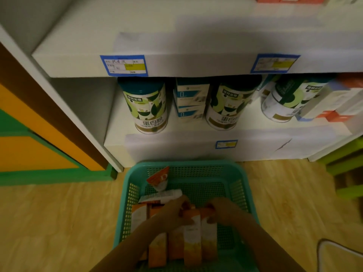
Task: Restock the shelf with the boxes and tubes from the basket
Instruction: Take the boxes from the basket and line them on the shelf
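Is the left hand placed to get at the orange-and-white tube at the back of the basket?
Likely yes once freed: the tube sits uncovered just beyond the left hand, which now grips an orange box.

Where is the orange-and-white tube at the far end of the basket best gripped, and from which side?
Probably by its wide orange upper end, pinched from above. The tube stands on end near the far-left wall of the basket, with its top free and its lower end close to a white box. The left hand and right hand currently grip the orange boxes.
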{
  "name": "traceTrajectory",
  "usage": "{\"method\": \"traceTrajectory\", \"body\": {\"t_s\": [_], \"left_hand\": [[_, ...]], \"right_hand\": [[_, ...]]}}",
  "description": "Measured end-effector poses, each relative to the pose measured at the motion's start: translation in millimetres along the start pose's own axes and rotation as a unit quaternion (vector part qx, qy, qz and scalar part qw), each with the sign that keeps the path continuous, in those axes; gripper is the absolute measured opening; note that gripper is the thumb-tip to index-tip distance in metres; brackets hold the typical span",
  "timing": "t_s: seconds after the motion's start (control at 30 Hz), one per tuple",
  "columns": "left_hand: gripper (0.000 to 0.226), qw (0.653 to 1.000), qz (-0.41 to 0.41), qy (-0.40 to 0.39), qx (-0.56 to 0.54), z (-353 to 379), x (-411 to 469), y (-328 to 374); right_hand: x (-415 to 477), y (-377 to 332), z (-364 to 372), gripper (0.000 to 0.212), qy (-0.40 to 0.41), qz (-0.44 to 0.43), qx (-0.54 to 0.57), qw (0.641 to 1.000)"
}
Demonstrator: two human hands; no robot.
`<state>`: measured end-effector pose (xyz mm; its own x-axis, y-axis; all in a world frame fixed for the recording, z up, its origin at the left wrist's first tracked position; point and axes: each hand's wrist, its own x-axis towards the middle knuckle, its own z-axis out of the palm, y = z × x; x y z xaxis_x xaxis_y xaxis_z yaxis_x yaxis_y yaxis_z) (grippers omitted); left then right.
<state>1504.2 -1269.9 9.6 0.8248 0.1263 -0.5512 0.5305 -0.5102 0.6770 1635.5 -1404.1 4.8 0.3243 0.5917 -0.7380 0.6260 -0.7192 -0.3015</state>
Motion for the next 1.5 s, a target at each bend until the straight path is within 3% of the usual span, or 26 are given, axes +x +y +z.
{"method": "traceTrajectory", "body": {"t_s": [0.07, 0.17, 0.37, 0.63, 1.1, 1.27, 1.5], "left_hand": [[0.034, 0.999, 0.035, 0.018, -0.01, -6.3, -12.4, 8.5], [0.044, 0.995, 0.07, 0.07, 0.006, -25.4, -35.7, 27.7], [0.031, 0.976, 0.145, 0.147, 0.066, -105.0, -115.2, 98.9], [0.038, 0.941, 0.212, 0.236, 0.119, -216.0, -237.4, 213.4], [0.032, 0.884, 0.259, 0.343, 0.185, -363.7, -365.7, 366.9], [0.037, 0.864, 0.278, 0.371, 0.196, -401.2, -361.6, 409.8], [0.045, 0.842, 0.288, 0.415, 0.188, -433.8, -329.8, 441.2]], "right_hand": [[-17.7, -3.6, -9.0, 0.046, 0.004, -0.004, -0.013, 1.0], [-52.3, -12.7, -27.3, 0.044, 0.033, -0.014, -0.02, 0.999], [-156.7, -46.6, -98.8, 0.038, 0.181, -0.05, -0.003, 0.982], [-302.3, -113.7, -215.8, 0.044, 0.338, -0.119, -0.057, 0.932], [-459.4, -198.7, -383.0, 0.044, 0.416, -0.17, -0.115, 0.886], [-477.4, -206.2, -427.4, 0.039, 0.43, -0.166, -0.071, 0.885], [-480.2, -202.7, -471.6, 0.044, 0.491, -0.151, -0.068, 0.855]]}}
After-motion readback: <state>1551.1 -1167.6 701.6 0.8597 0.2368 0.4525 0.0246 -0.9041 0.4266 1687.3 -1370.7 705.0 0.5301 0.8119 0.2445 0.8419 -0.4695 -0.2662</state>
